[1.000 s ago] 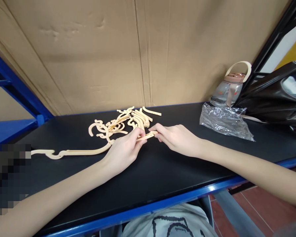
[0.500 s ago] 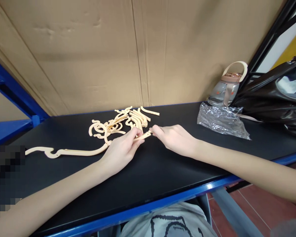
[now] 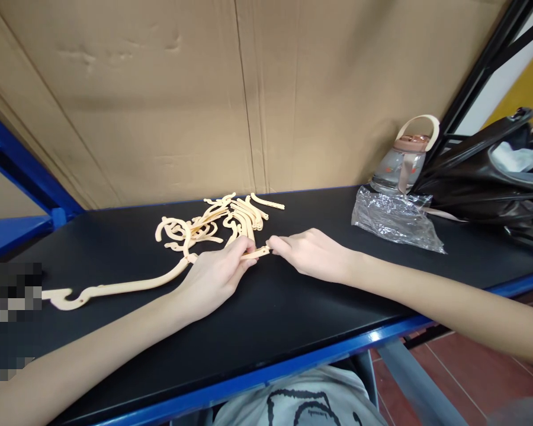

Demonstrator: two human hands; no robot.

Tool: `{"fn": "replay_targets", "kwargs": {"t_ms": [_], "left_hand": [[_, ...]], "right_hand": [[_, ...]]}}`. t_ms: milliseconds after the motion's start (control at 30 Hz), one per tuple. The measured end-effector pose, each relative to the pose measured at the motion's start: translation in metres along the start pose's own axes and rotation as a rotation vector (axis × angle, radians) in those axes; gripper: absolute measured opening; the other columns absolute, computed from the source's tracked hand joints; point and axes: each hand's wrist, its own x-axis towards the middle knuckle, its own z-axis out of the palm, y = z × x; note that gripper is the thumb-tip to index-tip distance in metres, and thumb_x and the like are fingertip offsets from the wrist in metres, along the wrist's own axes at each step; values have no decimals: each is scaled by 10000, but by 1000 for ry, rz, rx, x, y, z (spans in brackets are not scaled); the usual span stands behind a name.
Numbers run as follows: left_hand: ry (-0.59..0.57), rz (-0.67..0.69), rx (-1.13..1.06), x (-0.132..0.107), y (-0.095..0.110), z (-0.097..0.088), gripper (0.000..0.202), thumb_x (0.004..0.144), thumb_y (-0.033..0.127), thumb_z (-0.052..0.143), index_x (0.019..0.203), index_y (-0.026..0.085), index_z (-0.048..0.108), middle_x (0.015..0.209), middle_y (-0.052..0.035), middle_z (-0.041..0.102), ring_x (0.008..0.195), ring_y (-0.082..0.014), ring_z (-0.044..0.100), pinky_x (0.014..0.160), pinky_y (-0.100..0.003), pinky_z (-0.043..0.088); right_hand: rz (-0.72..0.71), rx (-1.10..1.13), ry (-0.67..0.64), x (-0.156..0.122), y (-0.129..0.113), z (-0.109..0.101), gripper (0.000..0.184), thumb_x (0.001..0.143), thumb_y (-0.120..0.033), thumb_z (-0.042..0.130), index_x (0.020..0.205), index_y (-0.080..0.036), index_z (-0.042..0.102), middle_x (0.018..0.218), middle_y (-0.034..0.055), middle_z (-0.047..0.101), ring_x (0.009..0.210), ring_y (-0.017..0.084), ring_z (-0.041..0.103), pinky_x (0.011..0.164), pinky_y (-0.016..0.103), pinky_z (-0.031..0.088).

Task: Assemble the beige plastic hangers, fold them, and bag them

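Note:
A beige plastic clothes hanger (image 3: 133, 286) with jointed arms stretches across the black tabletop from the left edge into my left hand (image 3: 217, 271). Its hook (image 3: 187, 236) rises just left of that hand. My left fingers are closed around the hanger's right arm (image 3: 256, 254), whose end pokes out toward the right. At that end, my right hand (image 3: 313, 255) pinches a small beige hanger piece between thumb and fingers; most of it is hidden. Behind both hands lies a loose pile of beige hanger parts (image 3: 245, 214), curved and straight.
A crumpled clear plastic bag (image 3: 397, 219) lies at the right, before a clear water bottle (image 3: 400, 167) with a beige handle. Beyond sits a black bag (image 3: 471, 177). Cardboard (image 3: 182, 106) backs the table, and a blue rail (image 3: 266, 378) edges its front.
The hanger's left part has tilted, its far end dropping toward me. Both hands have shifted slightly, still meeting at the end of the right arm. The view has moved a little.

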Motion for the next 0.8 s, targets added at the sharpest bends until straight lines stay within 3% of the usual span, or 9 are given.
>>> {"fn": "replay_targets", "kwargs": {"t_ms": [200,367,533,633,800], "left_hand": [[-18,-22,33,-1,1,0,221,988,385,298,924,230,442,757,32,569,558,-143,548,526,-253,336],[-19,-24,57,-1,0,1,219,990,384,297,928,233,444,785,29,581,578,-148,555,538,-257,341],[-35,-7,50,-1,-1,1,228,992,391,287,979,236,454,788,28,581,578,-150,564,528,-255,339],[-34,-1,53,0,-2,1,213,991,383,297,988,239,454,785,32,585,569,-147,563,522,-252,339],[-13,61,71,0,0,1,142,984,329,338,990,245,453,787,43,612,576,-146,570,530,-244,353]], "right_hand": [[19,99,5,1,2,1,22,979,-168,418,964,-181,429,785,26,667,587,156,598,488,279,186],[39,228,32,2,4,2,64,986,-201,419,933,-174,443,699,16,638,534,148,548,488,268,192],[7,720,44,4,14,6,28,948,-153,483,929,-173,477,695,-28,629,586,102,545,573,209,332],[-19,922,31,6,19,9,33,941,-161,493,912,-175,489,673,-48,618,577,86,529,586,196,348],[0,898,51,6,15,10,29,947,-174,479,923,-187,485,698,-47,625,595,93,533,606,206,352]]}}
